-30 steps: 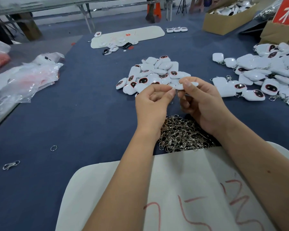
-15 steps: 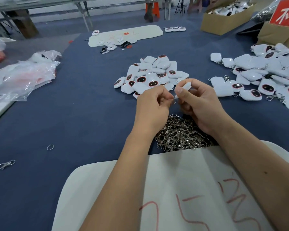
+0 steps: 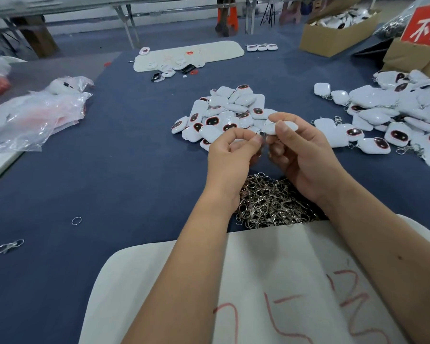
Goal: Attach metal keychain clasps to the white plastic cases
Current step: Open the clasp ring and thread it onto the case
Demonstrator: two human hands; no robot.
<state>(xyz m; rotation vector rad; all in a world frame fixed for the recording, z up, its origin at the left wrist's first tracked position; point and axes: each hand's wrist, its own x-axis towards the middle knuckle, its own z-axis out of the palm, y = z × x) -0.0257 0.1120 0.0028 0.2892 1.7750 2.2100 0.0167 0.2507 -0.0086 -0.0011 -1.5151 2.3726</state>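
The work surface is a blue felt table [image 3: 109, 182]. At the far left lies a crumpled clear plastic bag [image 3: 35, 115]. Near the left edge, a loose clasp [image 3: 10, 245] rests flat on the felt, and a single split ring [image 3: 76, 220] lies just right of and beyond it, apart from it.

At the far centre, a white oblong board [image 3: 209, 52] carries a few small parts. In front of it, in the middle of the table, sits a pile of white plastic cases [image 3: 224, 112], several showing a dark, red-rimmed window.

The left hand [image 3: 230, 157] is raised above the table, thumb and forefinger pinched together on a small metal piece; the piece is too small to identify with certainty. The right hand [image 3: 305, 155] is directly beside it, fingertips nearly touching those of the left hand. It grips one white case [image 3: 282, 126] between thumb and forefinger, with the remaining fingers curled below.

Below both hands, a heap of metal keychain clasps [image 3: 271, 202] lies on the felt, touching the far edge of a white sheet [image 3: 271, 269] marked with red strokes. Both forearms cross above this sheet.

At the right, a second, larger pile of cases [image 3: 395, 112] covers the felt; several of these carry clasps. Beyond it stand a cardboard box [image 3: 333, 36] holding more cases and a red sign [image 3: 425, 26] with white characters.
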